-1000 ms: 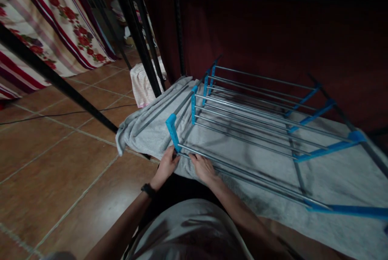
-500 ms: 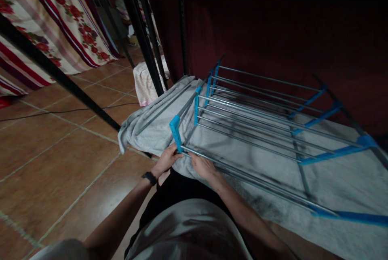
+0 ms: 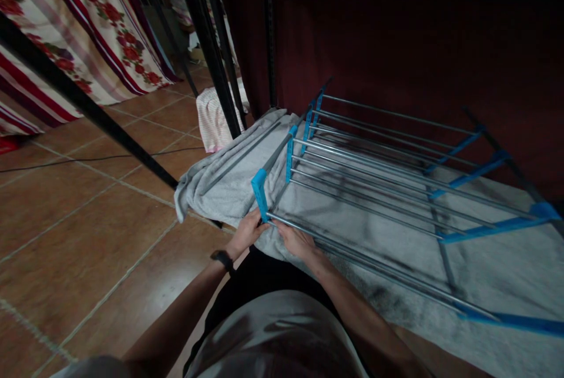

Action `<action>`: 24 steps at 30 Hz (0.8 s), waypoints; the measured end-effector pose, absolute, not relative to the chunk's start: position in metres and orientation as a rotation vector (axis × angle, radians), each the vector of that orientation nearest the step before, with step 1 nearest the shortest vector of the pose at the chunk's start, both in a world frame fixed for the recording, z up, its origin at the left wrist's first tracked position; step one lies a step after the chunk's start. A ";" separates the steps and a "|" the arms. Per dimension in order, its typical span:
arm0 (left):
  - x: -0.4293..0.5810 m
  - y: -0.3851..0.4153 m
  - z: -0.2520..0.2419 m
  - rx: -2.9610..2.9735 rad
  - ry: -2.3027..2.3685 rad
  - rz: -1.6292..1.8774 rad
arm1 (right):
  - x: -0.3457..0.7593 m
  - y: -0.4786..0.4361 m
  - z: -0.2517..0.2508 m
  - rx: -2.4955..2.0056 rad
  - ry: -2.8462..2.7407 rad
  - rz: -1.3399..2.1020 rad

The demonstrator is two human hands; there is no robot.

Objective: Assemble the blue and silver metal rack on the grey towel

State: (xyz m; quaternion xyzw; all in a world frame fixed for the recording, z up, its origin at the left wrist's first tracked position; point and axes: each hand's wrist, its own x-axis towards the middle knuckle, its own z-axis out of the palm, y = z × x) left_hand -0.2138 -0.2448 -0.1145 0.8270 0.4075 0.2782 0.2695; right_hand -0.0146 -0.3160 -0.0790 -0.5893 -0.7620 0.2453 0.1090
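A drying rack [image 3: 374,157] of grey metal rods with blue plastic brackets rests on a grey blanket [image 3: 335,201]. At its near left corner, my left hand [image 3: 247,230] grips the lower end of a blue bracket [image 3: 259,194], fingers closed and partly hidden behind it. Just to the right, my right hand [image 3: 296,241] is closed around the end of the near metal rod, beside that bracket. The two hands almost touch. A dark watch band circles my left wrist. The fingertips of both hands are partly out of sight.
Black metal posts [image 3: 207,43] stand beyond the blanket, and a black bar [image 3: 97,113] slants across the left. A floral striped curtain [image 3: 101,19] hangs over the tiled floor [image 3: 110,213]. A striped cloth [image 3: 215,119] hangs by the posts. A dark red wall is behind.
The whole view has shifted slightly, so the rack appears a little further right. Both hands stay at the same corner, with the right hand slightly closer to the bracket.
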 end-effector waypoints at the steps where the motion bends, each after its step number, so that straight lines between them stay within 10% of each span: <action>1: -0.214 -0.245 -0.115 2.248 1.091 0.749 | -0.015 -0.316 -0.079 -1.735 -2.238 0.720; 24: -0.230 -0.250 -0.116 2.207 1.028 0.802 | -0.025 -0.352 -0.092 -1.766 -2.252 0.215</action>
